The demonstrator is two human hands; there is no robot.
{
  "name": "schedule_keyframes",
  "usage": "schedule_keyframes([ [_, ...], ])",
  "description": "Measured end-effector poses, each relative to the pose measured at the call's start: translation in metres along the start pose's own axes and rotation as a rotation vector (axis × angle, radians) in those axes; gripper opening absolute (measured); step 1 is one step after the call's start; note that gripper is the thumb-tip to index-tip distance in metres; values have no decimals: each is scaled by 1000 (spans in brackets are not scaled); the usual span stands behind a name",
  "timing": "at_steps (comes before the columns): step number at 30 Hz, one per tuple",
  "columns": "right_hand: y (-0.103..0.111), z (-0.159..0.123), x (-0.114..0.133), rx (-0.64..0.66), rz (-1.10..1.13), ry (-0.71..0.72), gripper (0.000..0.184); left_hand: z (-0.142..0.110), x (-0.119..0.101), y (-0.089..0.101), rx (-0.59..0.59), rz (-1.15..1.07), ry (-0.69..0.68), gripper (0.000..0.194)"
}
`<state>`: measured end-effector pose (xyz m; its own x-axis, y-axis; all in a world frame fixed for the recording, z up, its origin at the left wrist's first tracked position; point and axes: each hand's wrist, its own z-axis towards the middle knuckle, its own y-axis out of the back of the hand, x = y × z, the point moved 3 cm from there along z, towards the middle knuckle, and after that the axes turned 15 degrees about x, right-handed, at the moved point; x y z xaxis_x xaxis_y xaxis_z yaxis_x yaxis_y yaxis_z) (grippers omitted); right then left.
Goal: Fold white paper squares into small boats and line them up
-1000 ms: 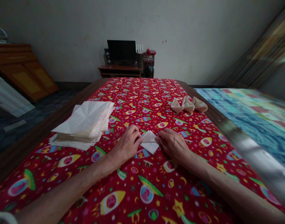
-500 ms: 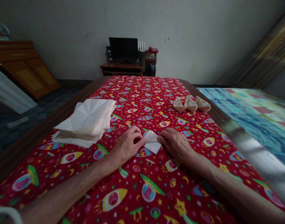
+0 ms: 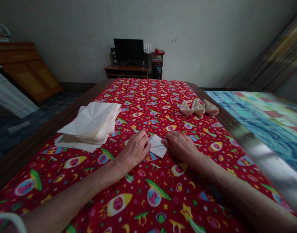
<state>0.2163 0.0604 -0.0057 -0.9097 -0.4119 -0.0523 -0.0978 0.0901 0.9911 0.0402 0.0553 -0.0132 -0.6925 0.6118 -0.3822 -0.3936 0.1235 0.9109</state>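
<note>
Folded paper [image 3: 159, 147], one: lying on desk [image 3: 96, 90]; left hand [image 3: 136, 148] and right hand [image 3: 181, 146] pinching opposite corners, grip narrow; apparently flattening a fold; next move likely needing even creasing.

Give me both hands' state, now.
Left hand: closed, holding the left corner of the folded paper.
Right hand: closed, holding its right corner.
</note>
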Motion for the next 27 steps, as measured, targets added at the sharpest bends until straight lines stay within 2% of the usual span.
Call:
schedule_keyframes([
  [5,2,1,1,29,3,-18,21,-1,4,-3,4,3,35,16],
  [9,1,1,2,21,7,-12,21,-3,4,-4,14,92,16,14],
  [16,3,0,2,21,15,-11,21,-3,-7,8,16,328,58,10],
  [19,3,0,2,14,24,-6,21,-4,-16,12,-18,357,-12,12],
  [23,3,-1,2,-14,30,0,20,-7,-26,8,91,431,-170,17],
  [27,4,-1,3,-23,29,-19,21,-13,-28,5,201,396,-163,30],
])
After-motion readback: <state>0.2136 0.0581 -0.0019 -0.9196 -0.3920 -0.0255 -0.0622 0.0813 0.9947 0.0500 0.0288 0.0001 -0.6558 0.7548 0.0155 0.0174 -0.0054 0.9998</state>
